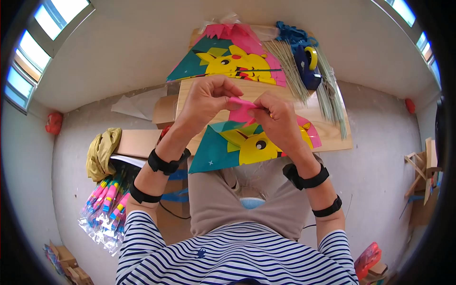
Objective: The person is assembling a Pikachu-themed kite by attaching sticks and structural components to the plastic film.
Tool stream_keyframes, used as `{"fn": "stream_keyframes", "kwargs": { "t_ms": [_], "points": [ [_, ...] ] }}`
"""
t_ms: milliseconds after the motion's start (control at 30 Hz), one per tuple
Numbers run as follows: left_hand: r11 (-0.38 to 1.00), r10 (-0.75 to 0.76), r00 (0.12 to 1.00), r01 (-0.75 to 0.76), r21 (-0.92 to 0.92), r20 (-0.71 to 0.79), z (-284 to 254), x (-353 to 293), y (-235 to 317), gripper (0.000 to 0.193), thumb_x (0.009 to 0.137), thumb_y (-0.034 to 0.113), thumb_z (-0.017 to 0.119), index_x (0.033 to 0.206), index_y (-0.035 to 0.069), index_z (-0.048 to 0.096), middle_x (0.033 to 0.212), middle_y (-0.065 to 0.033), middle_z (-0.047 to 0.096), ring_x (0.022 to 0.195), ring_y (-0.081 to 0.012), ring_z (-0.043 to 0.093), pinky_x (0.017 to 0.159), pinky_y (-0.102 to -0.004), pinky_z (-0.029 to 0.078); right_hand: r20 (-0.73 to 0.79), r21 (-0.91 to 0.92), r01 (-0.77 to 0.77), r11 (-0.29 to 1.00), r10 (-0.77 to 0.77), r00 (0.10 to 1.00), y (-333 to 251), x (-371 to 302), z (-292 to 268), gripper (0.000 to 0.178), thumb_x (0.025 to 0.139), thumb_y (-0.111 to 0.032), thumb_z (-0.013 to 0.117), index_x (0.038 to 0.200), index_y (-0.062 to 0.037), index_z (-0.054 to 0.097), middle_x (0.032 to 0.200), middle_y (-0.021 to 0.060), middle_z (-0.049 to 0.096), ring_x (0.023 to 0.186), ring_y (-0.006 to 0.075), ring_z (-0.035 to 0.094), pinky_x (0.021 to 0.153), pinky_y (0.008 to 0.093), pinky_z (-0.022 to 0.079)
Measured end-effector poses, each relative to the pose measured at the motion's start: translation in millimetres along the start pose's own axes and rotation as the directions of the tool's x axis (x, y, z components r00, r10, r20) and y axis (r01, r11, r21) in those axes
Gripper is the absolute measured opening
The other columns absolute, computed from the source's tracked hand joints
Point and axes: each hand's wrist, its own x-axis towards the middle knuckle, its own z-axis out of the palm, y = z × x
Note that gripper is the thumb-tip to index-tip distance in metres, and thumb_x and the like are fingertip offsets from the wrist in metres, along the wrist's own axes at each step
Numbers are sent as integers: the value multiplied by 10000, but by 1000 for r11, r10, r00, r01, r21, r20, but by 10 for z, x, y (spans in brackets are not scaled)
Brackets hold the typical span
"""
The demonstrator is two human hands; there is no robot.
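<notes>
Pink material (239, 115) hangs between left fingers (227, 86) and right fingers (267, 102), both pinching it.

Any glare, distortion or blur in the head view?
All head view: windows at upper left and upper right blow out nearly white; glints speckle the clear bag at lower left; fisheye bends the far wall's base line, corners go black; left hand, right hand and pink piece look fairly sharp.
</notes>
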Motion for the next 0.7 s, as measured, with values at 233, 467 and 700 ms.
{"fn": "stream_keyframes", "kwargs": {
  "t_ms": [233, 467, 700],
  "points": [
    [968, -11, 1000, 4, -252, -28, 72, -112, -84, 152, 818, -71, 709, 904, 30, 635, 859, -30, 674, 760, -99, 663, 721, -232, 555, -106, 64, -9, 998, 16, 994, -446, -122, 52, 142, 824, 26, 672, 966, 21, 663, 864, 158, 665, 771, 267, 665, 680, 328, 523],
    [835, -125, 982, 180, -520, 138, -40, -178, -59, 146, 852, -1, 726, 920, 73, 621, 828, -12, 666, 711, -101, 664, 652, -234, 558, -161, 51, 117, 992, -108, 981, -420, -130, 114, 138, 857, 55, 637, 982, 16, 681, 838, 146, 664, 729, 256, 660, 643, 313, 512],
    [746, -113, 973, 216, -630, 201, -91, -181, -124, 110, 889, 72, 728, 929, 99, 630, 882, -2, 678, 765, -117, 670, 690, -255, 564, -229, 70, 129, 989, -110, 967, -462, -102, 170, 141, 883, 62, 613, 987, 17, 697, 760, 113, 647, 633, 183, 621, 580, 286, 492]
  ]
}}
